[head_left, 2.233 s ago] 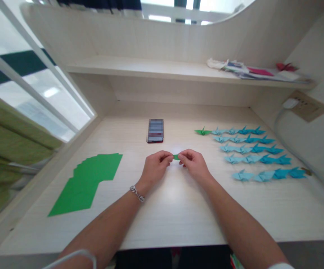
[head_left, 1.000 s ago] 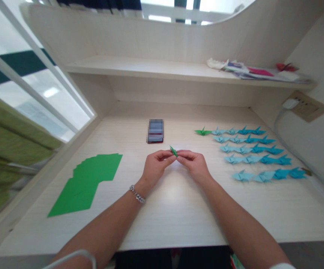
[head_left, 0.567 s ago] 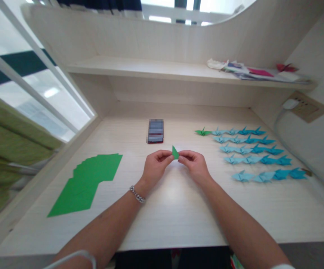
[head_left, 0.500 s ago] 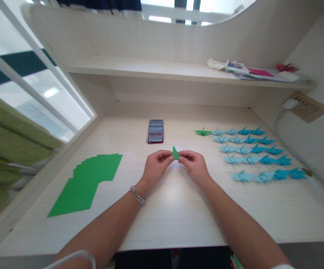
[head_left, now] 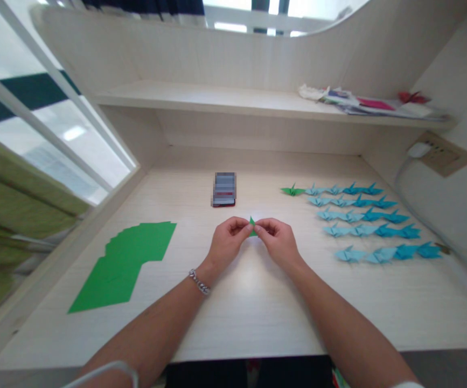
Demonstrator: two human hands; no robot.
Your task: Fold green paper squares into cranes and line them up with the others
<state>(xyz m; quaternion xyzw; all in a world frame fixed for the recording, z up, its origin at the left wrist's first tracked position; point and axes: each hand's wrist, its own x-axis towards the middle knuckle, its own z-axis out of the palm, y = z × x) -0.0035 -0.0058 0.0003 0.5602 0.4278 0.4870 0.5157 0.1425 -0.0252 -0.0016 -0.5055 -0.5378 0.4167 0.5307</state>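
Observation:
A small folded piece of green paper [head_left: 252, 231] is pinched between both hands above the middle of the desk. My left hand [head_left: 230, 237] grips its left side between thumb and fingers, with a chain bracelet [head_left: 199, 281] at the wrist. On the other side, my right hand [head_left: 277, 237] holds it in the same way. The fingers cover much of the paper; a pointed tip shows above them. To the left lie overlapping green paper sheets [head_left: 124, 264]. A finished green paper crane [head_left: 293, 190] stands beyond my right hand, beside rows of blue paper cranes [head_left: 362, 215].
A phone [head_left: 224, 189] rests on the desk [head_left: 249, 318] past my hands. Papers [head_left: 374, 104] lie on the shelf [head_left: 217, 102] at the back. A white cable runs down the right wall from a plug [head_left: 419, 150] in the socket.
The green paper has dropped slightly and less of it shows above my fingers. My right fingertips have shifted a little left, closer to my left ones.

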